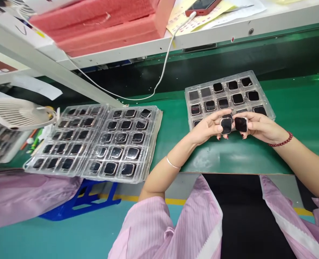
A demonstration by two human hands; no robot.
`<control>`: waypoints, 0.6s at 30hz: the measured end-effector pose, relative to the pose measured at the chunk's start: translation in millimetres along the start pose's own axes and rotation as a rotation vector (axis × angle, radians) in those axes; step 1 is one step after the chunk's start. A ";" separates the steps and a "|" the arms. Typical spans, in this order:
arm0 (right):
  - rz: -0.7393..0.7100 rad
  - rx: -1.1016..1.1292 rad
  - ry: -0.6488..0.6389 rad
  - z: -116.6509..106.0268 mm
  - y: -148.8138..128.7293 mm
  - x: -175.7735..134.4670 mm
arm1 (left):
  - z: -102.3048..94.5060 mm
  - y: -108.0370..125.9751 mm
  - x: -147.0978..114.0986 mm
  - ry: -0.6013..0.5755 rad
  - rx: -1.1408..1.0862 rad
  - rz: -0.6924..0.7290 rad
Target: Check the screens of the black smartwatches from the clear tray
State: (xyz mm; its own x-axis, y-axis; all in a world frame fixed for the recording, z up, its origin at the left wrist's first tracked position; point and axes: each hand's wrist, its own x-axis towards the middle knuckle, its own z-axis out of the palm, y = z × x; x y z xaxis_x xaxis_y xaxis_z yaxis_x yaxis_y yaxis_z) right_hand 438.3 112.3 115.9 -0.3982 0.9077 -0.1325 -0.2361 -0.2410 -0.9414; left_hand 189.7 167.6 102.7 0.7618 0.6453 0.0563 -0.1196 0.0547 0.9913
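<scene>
My left hand (206, 127) pinches a smartwatch case with a dark square screen (226, 126) between thumb and fingers. Close beside it, my right hand (264, 128) grips another smartwatch case (241, 124), its black screen turned up. Both are held just over the near edge of a clear plastic tray (269, 109). Square watch cases sit in most of that tray's pockets, while two pockets at its far left hold none that I can see. My hands hide part of the tray's near row.
To the left stand stacked clear trays (148, 158) full of watch cases. A white fan (13, 113) is beyond them. A white cable (162, 77) droops from a phone (202, 6) on the shelf, near a red foam box (100, 28). A co-worker's pink sleeve (32, 198) shows at left.
</scene>
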 end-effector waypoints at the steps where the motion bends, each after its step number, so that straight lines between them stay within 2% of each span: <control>1: 0.013 -0.007 -0.010 0.8 0.5 0.4 | 0.1 -0.3 -0.1 0.003 -0.001 0.001; 5: 0.026 -0.019 -0.014 3.5 1.7 1.4 | 1.8 -0.2 -2.5 0.043 -0.038 -0.039; 12: -0.027 -0.116 0.142 8.4 9.7 2.4 | 13.8 -1.2 -8.0 0.221 0.054 0.001; 18: -0.180 -0.273 0.218 15.2 13.4 -0.5 | 16.2 -2.9 -9.8 0.259 0.126 -0.011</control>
State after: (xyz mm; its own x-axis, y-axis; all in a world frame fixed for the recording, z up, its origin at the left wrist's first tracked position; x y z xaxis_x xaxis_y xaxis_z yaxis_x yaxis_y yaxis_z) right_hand 421.9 103.4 108.1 -0.1676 0.9858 0.0071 -0.0288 0.0023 -0.9996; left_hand 192.9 148.8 101.2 0.5727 0.8193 0.0288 -0.0198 -0.0213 0.9996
